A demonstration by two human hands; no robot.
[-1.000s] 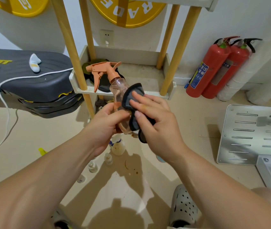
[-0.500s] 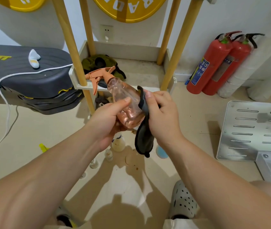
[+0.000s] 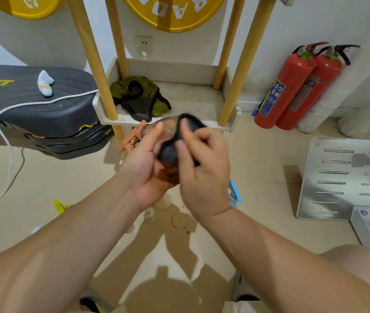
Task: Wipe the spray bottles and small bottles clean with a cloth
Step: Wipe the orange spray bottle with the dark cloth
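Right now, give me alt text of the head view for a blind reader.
The left hand holds a clear spray bottle with an orange trigger while the right hand presses a dark cloth against it. Small bottles stand on the floor below, two red fire extinguishers at right.

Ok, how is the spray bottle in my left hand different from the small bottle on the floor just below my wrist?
The spray bottle lies tipped over in the left hand; the small bottle stands upright on the floor. The spray bottle is far bigger, pinkish with an orange trigger; the small bottle is pale. The right hand presses a black cloth on the spray bottle; nothing touches the small bottle.
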